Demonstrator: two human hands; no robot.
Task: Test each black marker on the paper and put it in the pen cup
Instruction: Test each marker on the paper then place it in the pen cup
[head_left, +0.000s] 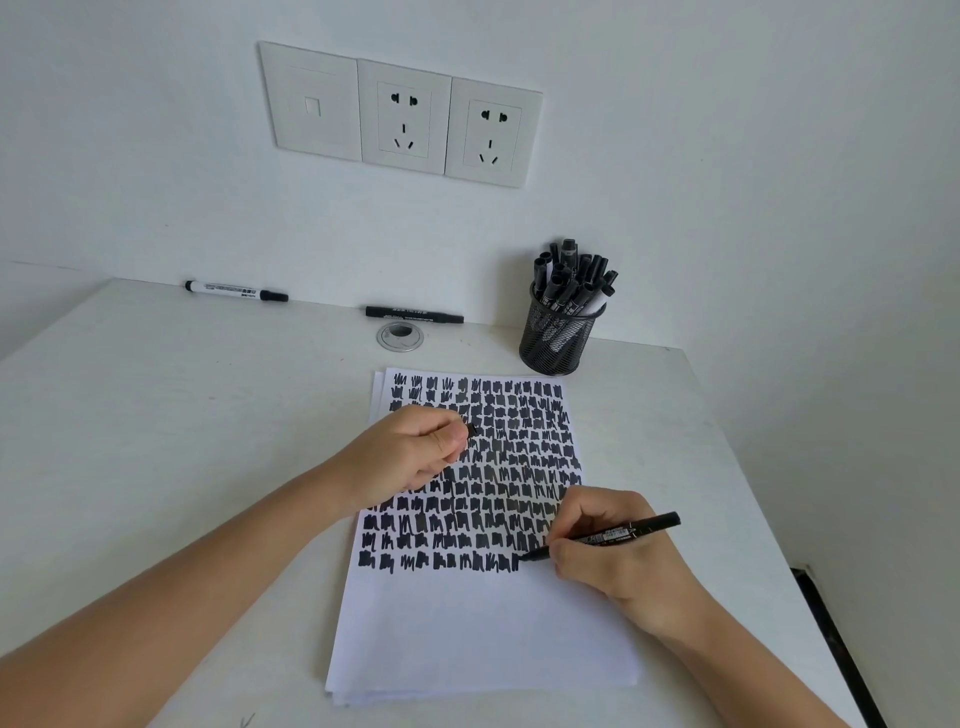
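My right hand (618, 561) grips a black marker (613, 535) like a pen, its tip touching the white paper (483, 634) at the end of the bottom row of black scribbles. My left hand (415, 457) rests on the paper's left side, closed around a small black cap (471, 430) that sticks out past the fingers. A black mesh pen cup (558, 338) holding several black markers stands just beyond the paper's top right corner. Two more markers lie by the wall: a black one (414, 314) and a white-bodied one (236, 291).
A round metal cable grommet (400, 335) sits in the white desk (182, 441) behind the paper. Wall sockets (402, 114) hang above. The desk's right edge (769, 519) drops off near my right hand, with a dark strip (836, 649) below it.
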